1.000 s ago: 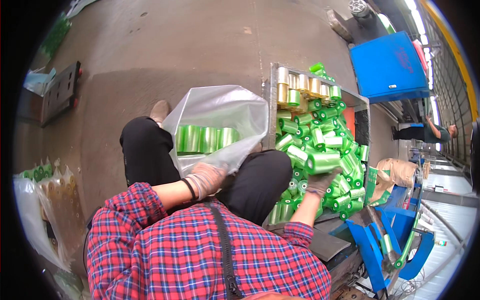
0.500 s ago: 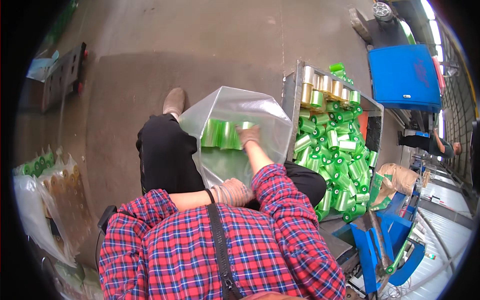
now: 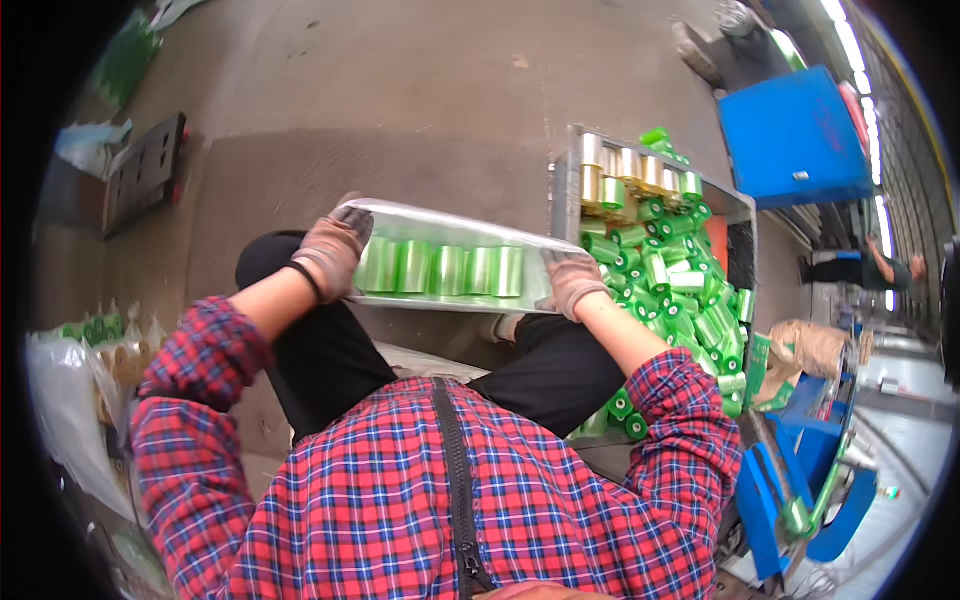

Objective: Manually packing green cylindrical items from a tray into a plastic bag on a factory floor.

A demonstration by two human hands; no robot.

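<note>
- Head view: the left hand (image 3: pixel 333 252), gloved, grips the left end of a clear plastic bag (image 3: pixel 450 225) stretched flat across the lap; its fingers are closed over the bag's corner.
- The right hand (image 3: pixel 573 280), also gloved, is closed on the bag's right end, so the film hangs taut between the two grips.
- Between the hands, inside the bag, five green film rolls (image 3: pixel 440 269) lie side by side in one row, touching each other.
- Judging from this, the step in hand is settling the row in the bag. To do it well, both grips should stay level and pull evenly, since a dip at either end could let the rolls slide toward that hand and bunch up.
- The film looks thin, so a firm pinch on gathered plastic seems safer than a hold on a single layer.
- Just beyond the right hand stands a metal bin (image 3: pixel 562 180) heaped with loose green rolls (image 3: pixel 680 290), with gold rolls (image 3: pixel 615 165) at its far edge.
- Outside the left grip, more packed bags (image 3: pixel 105 345) sit on the floor.
</note>
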